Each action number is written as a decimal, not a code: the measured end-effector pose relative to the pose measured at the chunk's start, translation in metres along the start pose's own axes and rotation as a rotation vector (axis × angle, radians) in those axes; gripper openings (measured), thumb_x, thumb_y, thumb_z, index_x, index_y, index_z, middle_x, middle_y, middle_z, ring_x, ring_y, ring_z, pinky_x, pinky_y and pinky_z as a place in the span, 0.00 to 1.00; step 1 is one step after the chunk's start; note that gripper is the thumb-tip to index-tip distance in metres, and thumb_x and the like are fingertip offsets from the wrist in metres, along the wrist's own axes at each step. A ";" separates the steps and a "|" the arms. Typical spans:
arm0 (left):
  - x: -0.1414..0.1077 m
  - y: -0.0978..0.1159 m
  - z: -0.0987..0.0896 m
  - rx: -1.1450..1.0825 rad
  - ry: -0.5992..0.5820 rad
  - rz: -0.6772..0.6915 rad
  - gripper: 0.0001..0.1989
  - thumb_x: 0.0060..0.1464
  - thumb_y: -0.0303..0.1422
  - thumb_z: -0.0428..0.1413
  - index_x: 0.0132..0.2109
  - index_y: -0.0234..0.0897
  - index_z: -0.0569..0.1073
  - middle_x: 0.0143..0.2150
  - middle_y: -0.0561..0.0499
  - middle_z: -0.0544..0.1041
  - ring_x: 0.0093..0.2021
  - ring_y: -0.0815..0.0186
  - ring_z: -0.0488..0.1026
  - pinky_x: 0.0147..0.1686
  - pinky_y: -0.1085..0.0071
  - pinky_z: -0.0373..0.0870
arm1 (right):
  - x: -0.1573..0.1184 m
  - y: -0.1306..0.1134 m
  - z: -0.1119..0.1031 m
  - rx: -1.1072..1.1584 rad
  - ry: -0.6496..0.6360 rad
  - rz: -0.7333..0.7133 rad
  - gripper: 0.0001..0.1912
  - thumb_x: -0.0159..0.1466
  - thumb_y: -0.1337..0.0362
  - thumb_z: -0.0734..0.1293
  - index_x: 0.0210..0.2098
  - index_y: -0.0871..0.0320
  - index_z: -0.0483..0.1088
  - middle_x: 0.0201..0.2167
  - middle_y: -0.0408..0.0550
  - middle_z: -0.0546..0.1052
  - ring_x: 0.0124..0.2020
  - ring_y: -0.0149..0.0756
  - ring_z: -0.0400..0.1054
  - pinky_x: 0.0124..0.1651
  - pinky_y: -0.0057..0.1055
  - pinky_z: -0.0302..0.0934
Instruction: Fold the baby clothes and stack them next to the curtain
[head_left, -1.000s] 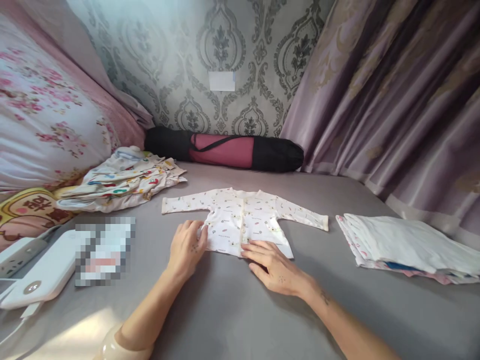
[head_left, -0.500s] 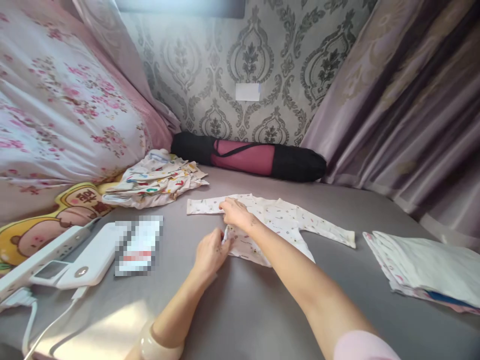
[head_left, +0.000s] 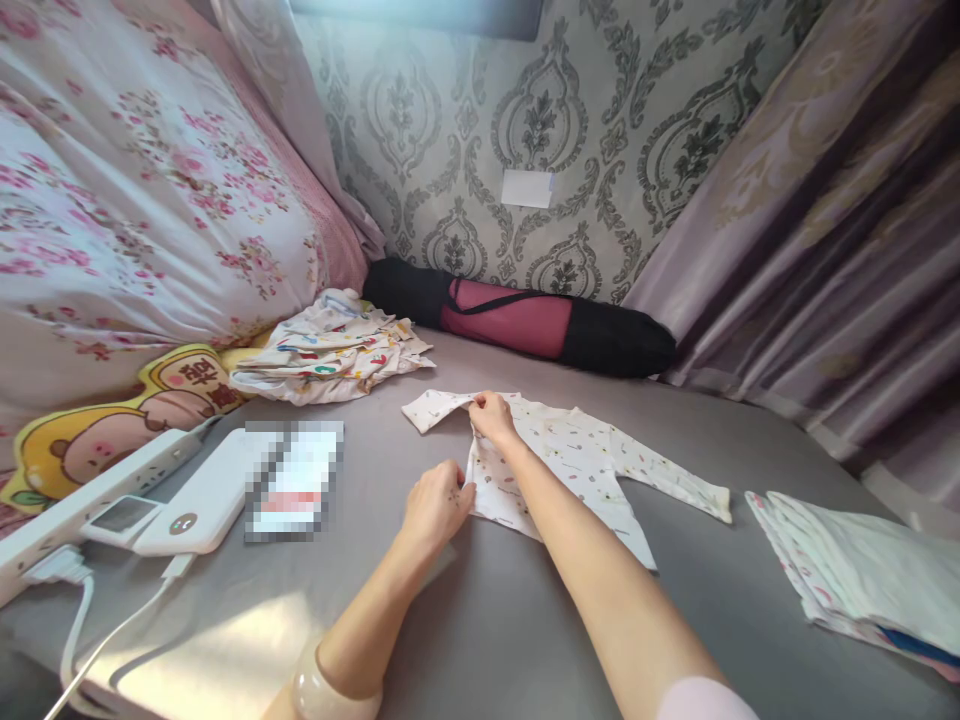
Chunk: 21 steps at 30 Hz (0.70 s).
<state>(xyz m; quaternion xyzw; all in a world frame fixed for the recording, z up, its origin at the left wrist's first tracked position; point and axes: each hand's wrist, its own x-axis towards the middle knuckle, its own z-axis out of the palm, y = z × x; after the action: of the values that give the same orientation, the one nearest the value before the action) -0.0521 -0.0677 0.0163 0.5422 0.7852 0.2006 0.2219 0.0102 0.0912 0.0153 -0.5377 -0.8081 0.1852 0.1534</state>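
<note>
A small white printed long-sleeved shirt (head_left: 574, 460) lies spread on the grey surface, its right sleeve stretched out to the right. My right hand (head_left: 493, 418) pinches the shirt where the left-side sleeve meets the body, and that sleeve is lifted and bent there. Lower down, my left hand (head_left: 439, 503) has its fingers closed on the shirt's left side edge near the hem. A pale bangle (head_left: 330, 690) circles my left wrist.
Rumpled printed clothes (head_left: 330, 350) lie at the back left, and folded clothes (head_left: 870, 570) at the right. Behind is a long black and red bag (head_left: 517, 318). A power strip (head_left: 97, 495), white power bank (head_left: 214, 490), cables and a blurred flat item (head_left: 296, 480) sit left.
My right hand has closed on the shirt by the sleeve and raised the cloth, so the left-side sleeve now bends. The whole view has shifted slightly.
</note>
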 end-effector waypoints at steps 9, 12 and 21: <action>-0.001 -0.005 -0.013 0.078 -0.029 0.000 0.04 0.51 0.29 0.49 0.32 0.39 0.69 0.33 0.47 0.77 0.35 0.59 0.73 0.28 0.70 0.56 | -0.029 -0.003 0.028 0.074 0.135 -0.139 0.19 0.65 0.72 0.54 0.52 0.62 0.66 0.50 0.55 0.72 0.53 0.39 0.63 0.57 0.32 0.55; -0.002 -0.007 -0.020 0.071 -0.092 0.004 0.04 0.49 0.28 0.49 0.31 0.39 0.67 0.32 0.49 0.76 0.34 0.61 0.72 0.28 0.71 0.56 | -0.039 -0.007 0.032 -0.036 0.167 -0.247 0.18 0.66 0.66 0.57 0.53 0.62 0.66 0.51 0.58 0.70 0.53 0.47 0.60 0.57 0.40 0.54; 0.002 -0.011 -0.024 0.083 -0.123 0.016 0.07 0.54 0.35 0.47 0.32 0.40 0.68 0.31 0.50 0.76 0.34 0.61 0.73 0.30 0.71 0.61 | -0.035 -0.001 0.009 0.214 -0.012 -0.178 0.19 0.68 0.61 0.57 0.56 0.60 0.62 0.56 0.55 0.69 0.55 0.40 0.63 0.58 0.36 0.56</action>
<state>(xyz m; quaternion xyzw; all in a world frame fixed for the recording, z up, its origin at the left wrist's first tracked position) -0.0746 -0.0714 0.0297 0.5686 0.7733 0.1358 0.2454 0.0187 0.0573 0.0059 -0.4434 -0.8291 0.2592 0.2209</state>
